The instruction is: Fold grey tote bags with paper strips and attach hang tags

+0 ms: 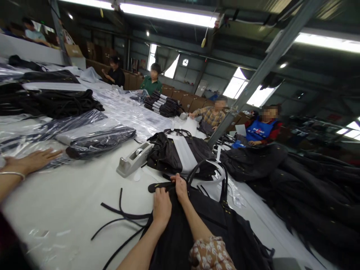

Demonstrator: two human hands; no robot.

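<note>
A black handbag (pixel 194 228) with two looped handles (pixel 225 183) lies on the white table in front of me. My left hand (pixel 162 205) is closed at the bag's upper edge, its fingers curled over a black strap (pixel 157 186) with a rounded end. Just right of it, my right hand (pixel 179 187) pinches the same strap near the handle's base. Thin black cords (pixel 123 215) trail from the bag's left side across the table. The fingertips of both hands are partly hidden by the strap and bag.
A grey tape dispenser (pixel 134 159) stands beyond my hands, beside another black bag (pixel 180 152) wrapped with a white paper band. A co-worker's hand (pixel 33 161) rests by plastic-wrapped bags (pixel 104 138) at left. Black bags (pixel 309 187) are heaped at right, near a slanted metal post (pixel 261 75).
</note>
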